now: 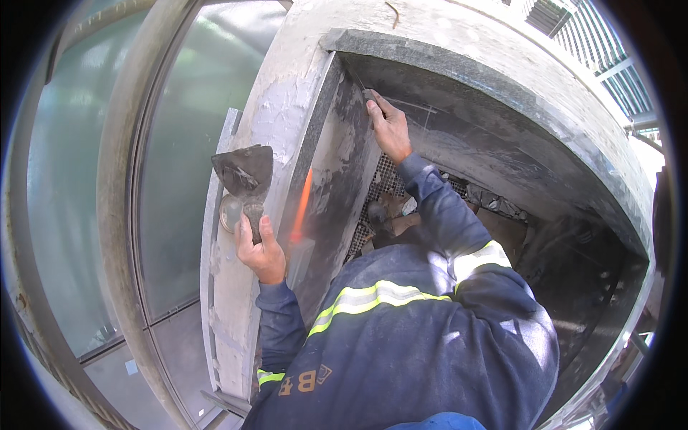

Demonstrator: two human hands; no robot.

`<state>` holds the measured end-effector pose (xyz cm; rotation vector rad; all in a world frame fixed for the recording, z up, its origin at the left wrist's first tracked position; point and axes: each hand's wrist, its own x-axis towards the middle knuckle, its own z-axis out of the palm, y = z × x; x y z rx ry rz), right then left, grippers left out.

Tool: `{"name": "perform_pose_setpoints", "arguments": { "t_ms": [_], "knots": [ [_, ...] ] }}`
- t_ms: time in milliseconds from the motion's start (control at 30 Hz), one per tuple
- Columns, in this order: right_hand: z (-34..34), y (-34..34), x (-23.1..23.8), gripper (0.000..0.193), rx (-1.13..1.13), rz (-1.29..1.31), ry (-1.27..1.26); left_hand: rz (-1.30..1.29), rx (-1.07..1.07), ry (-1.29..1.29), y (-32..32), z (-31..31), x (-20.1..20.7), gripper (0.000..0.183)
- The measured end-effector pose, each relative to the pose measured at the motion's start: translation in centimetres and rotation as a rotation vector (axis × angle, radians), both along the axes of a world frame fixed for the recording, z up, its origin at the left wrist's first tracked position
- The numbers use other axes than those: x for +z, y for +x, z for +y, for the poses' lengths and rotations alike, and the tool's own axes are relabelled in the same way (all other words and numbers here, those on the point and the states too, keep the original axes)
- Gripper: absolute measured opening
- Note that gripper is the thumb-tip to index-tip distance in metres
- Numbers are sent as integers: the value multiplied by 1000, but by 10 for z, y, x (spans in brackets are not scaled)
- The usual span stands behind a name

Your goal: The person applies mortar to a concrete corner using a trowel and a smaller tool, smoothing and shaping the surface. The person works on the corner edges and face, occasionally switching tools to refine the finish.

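- Hands apart: the left hand (262, 251) grips a broad trowel (244, 172) just left of a stone frame (459, 66); the right hand (390, 130) pinches what appears a slim tool (368, 94) inside its upper-left corner.
- Pale filler (279, 111) coats the wall outside that corner.
- The frame's patchy inner side (341, 143) looks unfinished.

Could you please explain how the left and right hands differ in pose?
The left hand grips a trowel by its handle; the right hand reaches near the upper-left corner inside the frame. The left hand is lower in the picture, the right hand higher. Both are bare, in dark blue sleeves.
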<state>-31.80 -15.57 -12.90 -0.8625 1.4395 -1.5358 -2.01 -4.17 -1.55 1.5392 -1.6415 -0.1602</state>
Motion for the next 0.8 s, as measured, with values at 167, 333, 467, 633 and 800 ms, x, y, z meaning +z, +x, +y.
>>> {"name": "perform_pose_setpoints", "arguments": {
  "t_ms": [167, 333, 467, 633, 800],
  "knots": [
    [-5, -7, -4, 53, -8, 120, -55, 3, -3, 6, -2, 0, 3, 40],
    [-6, -12, 0, 51, -34, 192, -100, 18, -1, 33, -5, 1, 7, 41],
    [-7, -19, 3, 49, -15, 207, -82, -3, -10, 39, -6, 1, 9, 41],
    [-7, -22, 6, 46, -20, 223, -115, 27, 11, 63, -6, 2, 8, 40],
    [10, -26, 45, 45, -15, 255, -55, 37, 9, 47, -5, 3, 9, 41]
  ]
}}
